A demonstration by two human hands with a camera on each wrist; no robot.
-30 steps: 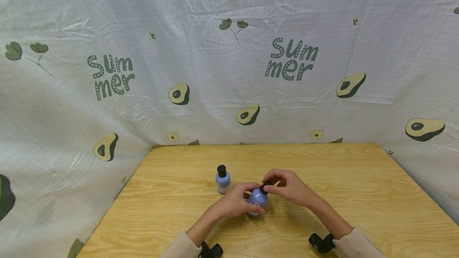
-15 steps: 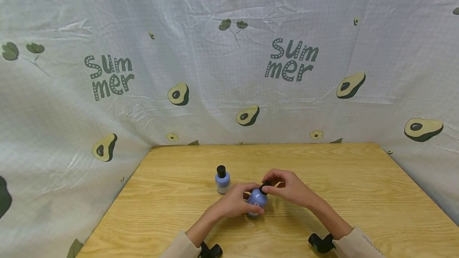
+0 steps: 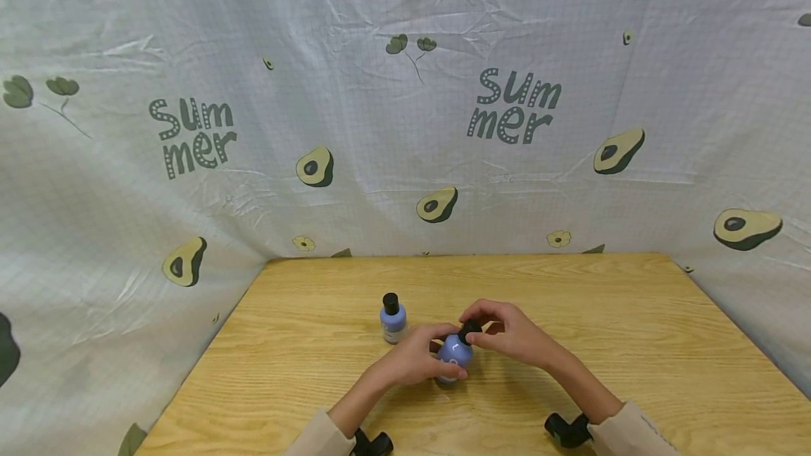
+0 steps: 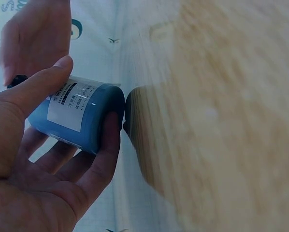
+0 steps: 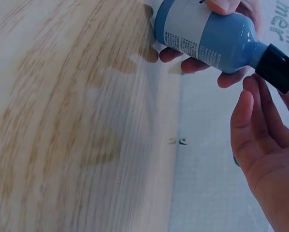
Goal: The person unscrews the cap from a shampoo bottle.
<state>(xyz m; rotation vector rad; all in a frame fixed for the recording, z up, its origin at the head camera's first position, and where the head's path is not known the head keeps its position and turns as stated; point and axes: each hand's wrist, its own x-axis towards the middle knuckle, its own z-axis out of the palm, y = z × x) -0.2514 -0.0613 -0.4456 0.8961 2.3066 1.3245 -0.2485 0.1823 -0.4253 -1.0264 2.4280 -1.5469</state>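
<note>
My left hand [image 3: 418, 355] holds a tilted blue bottle [image 3: 456, 350] with a white printed label, near the front middle of the table. Its thumb lies across the label side and its fingers wrap the opposite side of the bottle [image 4: 72, 108]. Whether the base touches the wood cannot be told. At the bottle's top, the fingers of my right hand [image 3: 514, 333] are curled around the black cap [image 3: 469, 330]. The right wrist view shows the cap [image 5: 277, 68] sitting on the neck, with some fingertips beside it. A second blue bottle [image 3: 393, 322] with a black cap stands upright behind my left hand.
The light wooden table [image 3: 304, 364] reaches back to a white cloth [image 3: 355, 90] printed with avocados and lettering, which hangs behind and at both sides. Black devices [image 3: 568, 431] are strapped at both wrists, close to the sleeves.
My right fingers have shifted slightly on the cap, and more of its black top shows. The left hand, the held bottle and the standing bottle stay in place.
</note>
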